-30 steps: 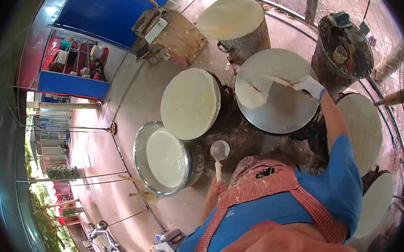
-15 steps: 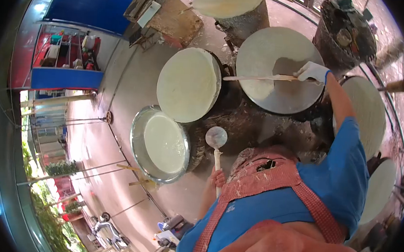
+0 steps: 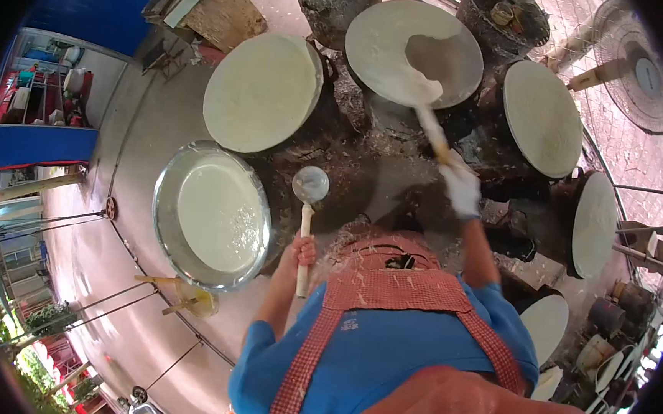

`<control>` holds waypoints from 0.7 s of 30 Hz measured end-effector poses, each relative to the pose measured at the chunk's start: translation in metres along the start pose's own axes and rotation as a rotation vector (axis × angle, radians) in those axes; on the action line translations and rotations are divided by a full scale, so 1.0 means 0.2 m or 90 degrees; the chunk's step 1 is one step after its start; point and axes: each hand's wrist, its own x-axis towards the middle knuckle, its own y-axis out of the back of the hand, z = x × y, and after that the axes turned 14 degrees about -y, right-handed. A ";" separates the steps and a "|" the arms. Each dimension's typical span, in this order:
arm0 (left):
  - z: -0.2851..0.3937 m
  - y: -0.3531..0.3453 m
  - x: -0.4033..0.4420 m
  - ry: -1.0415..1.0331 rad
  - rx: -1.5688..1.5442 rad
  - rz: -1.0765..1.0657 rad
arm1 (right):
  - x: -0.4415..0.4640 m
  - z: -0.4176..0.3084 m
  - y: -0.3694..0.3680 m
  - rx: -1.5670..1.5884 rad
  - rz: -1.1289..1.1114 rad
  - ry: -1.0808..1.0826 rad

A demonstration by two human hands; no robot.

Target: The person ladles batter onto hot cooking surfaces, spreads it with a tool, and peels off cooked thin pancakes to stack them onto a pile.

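My left hand (image 3: 302,251) is wrapped round the pale handle of a ladle (image 3: 311,185), its round bowl pointing up and away from me. My right hand (image 3: 462,190), in a white glove, grips a long wooden spreader (image 3: 431,129), which is blurred. Its far end reaches the near edge of a round griddle (image 3: 382,37). Pale batter covers much of that griddle, with a darker grey patch on its right half. Left of the ladle stands a shiny metal basin (image 3: 159,210) holding creamy white batter (image 3: 219,216).
Other round griddles with pale coatings surround me: one at left (image 3: 261,93), one at right (image 3: 542,119), one farther right (image 3: 595,225). A fan (image 3: 639,77) stands at far right. A wooden box (image 3: 222,11) sits at back left.
My right hand has drawn back toward me, swinging the spreader from lying across the griddle to pointing away. The griddle's coating looks paler. My left hand still holds the ladle. The view has shifted.
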 end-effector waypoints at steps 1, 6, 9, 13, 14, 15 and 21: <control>0.01 0.02 0.00 0.010 -0.002 -0.038 | 0.07 0.12 -0.21 -0.037 0.069 0.230; -0.01 0.02 -0.15 0.048 -0.078 -0.116 | 0.00 0.12 -0.16 -0.550 0.233 0.145; -0.02 0.09 -0.20 0.078 -0.102 -0.230 | 0.08 0.39 0.05 -0.477 0.297 0.135; -0.06 0.05 -0.26 0.142 -0.159 -0.255 | 0.07 0.08 -0.30 -0.169 0.240 0.193; -0.08 0.06 -0.25 0.137 -0.162 -0.278 | 0.06 0.02 -0.35 -0.287 0.198 0.180; -0.08 0.07 -0.25 0.128 -0.160 -0.298 | 0.03 -0.02 -0.32 -0.374 0.142 0.195; -0.09 0.09 -0.27 0.014 -0.029 -0.345 | 0.22 0.02 0.14 -0.344 0.200 0.077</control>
